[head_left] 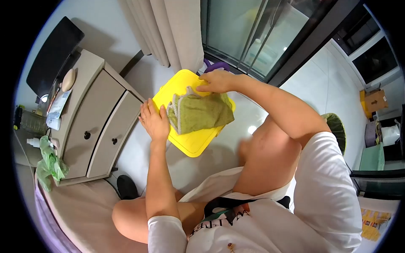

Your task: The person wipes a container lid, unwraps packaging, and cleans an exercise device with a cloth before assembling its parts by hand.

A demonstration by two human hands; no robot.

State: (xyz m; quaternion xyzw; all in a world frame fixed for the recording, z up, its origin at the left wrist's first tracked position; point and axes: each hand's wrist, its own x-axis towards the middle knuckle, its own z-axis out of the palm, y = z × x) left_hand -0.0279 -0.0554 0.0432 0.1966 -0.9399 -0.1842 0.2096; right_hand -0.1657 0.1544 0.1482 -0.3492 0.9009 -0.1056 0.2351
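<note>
Our left hand (155,122) rests, fingers spread, on the left edge of the yellow lid (192,145), gripping nothing; a flat palm should steady it best. The green cloth (203,114) lies on top. At its far edge our right hand (216,81) half curls; we cannot tell whether it pinches. The curtain (179,31) hangs beyond.

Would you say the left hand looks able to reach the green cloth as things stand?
Probably yes: the left hand is at the yellow lid, beside the green cloth, with nothing visible between.
</note>
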